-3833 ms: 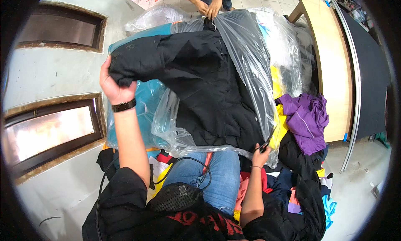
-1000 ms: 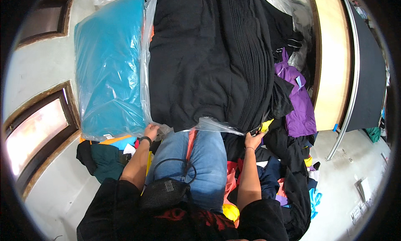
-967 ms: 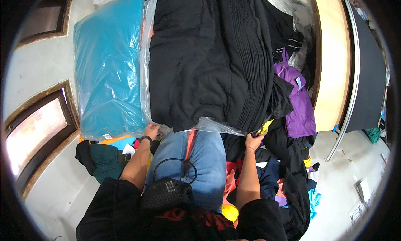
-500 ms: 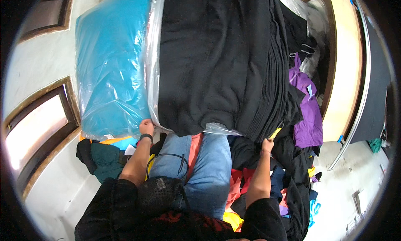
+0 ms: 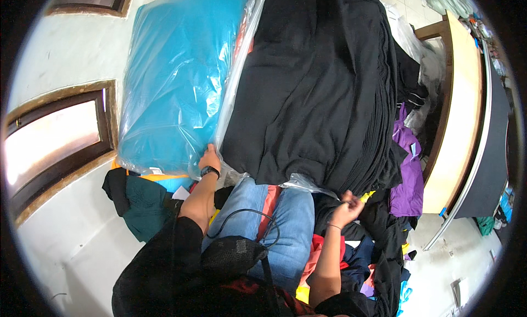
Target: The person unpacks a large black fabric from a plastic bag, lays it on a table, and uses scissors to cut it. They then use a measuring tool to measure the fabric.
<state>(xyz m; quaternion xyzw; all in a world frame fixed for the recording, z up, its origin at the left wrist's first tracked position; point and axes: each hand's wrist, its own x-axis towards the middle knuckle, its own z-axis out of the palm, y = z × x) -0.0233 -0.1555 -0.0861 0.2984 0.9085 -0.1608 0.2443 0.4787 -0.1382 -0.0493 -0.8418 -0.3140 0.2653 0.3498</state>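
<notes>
A tall stack of folded black fabric (image 5: 307, 92) lies before me, with clear plastic wrap (image 5: 299, 181) showing under its near edge. A teal bundle (image 5: 175, 81) in clear plastic is on its left. My left hand (image 5: 209, 159) is closed on the plastic at the seam between bundle and stack. At the stack's near right corner, my right hand (image 5: 348, 209) has its fingers curled together. A pulled strip of the plastic wrap runs to these fingers; their exact grip is partly hidden.
Loose garments lie around my legs: a dark green one (image 5: 145, 202) at left, a purple one (image 5: 406, 174) and black ones (image 5: 387, 262) at right. A pale wooden board (image 5: 466, 119) stands on the right. A window (image 5: 60, 136) is in the left wall.
My right hand has come nearer to me and off the black fabric's corner, drawing plastic out. My left hand stays at the seam, its fingers now pointing farther forward. The view has shifted.
</notes>
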